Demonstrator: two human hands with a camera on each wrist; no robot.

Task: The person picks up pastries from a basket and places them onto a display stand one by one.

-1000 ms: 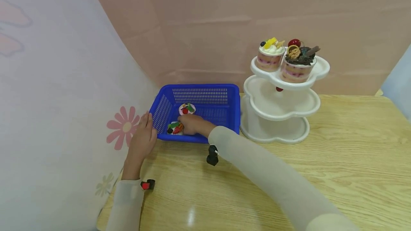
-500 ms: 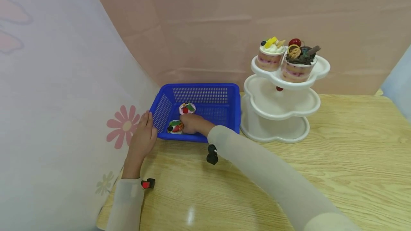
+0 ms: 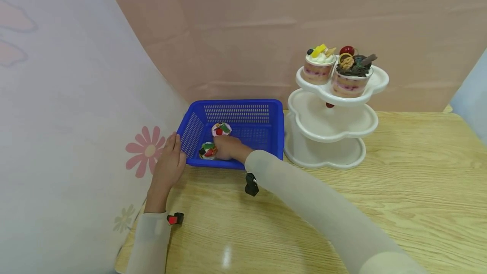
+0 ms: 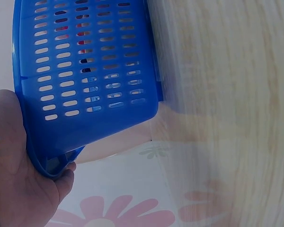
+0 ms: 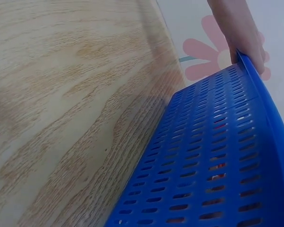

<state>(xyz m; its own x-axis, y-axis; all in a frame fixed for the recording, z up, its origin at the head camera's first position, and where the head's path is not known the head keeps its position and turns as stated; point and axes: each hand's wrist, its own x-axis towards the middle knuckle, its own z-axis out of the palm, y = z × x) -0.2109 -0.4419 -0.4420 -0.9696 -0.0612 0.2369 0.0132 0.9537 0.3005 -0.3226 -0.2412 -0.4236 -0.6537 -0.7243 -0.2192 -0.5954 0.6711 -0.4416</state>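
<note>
In the head view, my right hand (image 3: pixel 227 147) reaches into the blue plastic basket (image 3: pixel 277 134) and grips the right side of a fruit-topped cake (image 3: pixel 207 151). Green, red and dark pieces show on that cake's top; my fingertips are partly hidden. Just behind it in the basket sits a second cake (image 3: pixel 221 129) with a red and green topping. My left hand (image 3: pixel 169 162) holds the basket's left rim near the front corner. In the left wrist view, the palm of this hand (image 4: pixel 19 175) lies against the rim, with fingertips showing below it.
Right of the basket stands a white three-tier stand (image 3: pixel 332 124). Its top tier carries a cream-topped dessert cup (image 3: pixel 318 69) and a chocolate-topped dessert cup (image 3: pixel 351 79). A flowered white curtain (image 3: pixel 95 117) hangs close on the left; the wooden table (image 3: pixel 426 160) extends right.
The front cake has shifted and turned slightly under my right hand's fingers. My left hand stays on the rim, and the basket keeps its place.
</note>
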